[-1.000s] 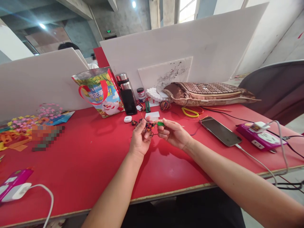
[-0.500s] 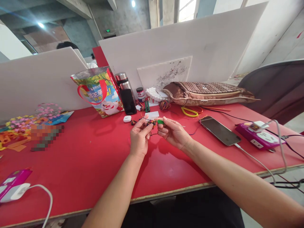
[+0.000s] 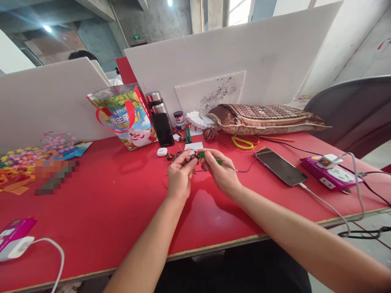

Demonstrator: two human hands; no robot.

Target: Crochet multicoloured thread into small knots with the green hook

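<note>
Presently, two bare hands, raised near each other over a red table.

Left hand: thumb and fingertips pinched on a multicoloured knotted cord piece; more dark knotted cord shows just beyond its fingers, to the left.

Right hand: fingers closed around a green-handled tool, its thin metal shaft extending past the hand to the right, the handle's other end close against the cord piece. Whether the two touch cannot be told.

Knotted cord piece: in the gap between both hands, at the fingertips.

Beyond the left hand, slightly left: white case; farther, black phone leaning upright against a steel flask; left of these, printed bag with red handles.

Directly beyond both hands: white card, small green stand, ball of multicoloured cord.

Right of the right hand: yellow loop, second phone lying flat on a white cable, purple power strip.
</note>
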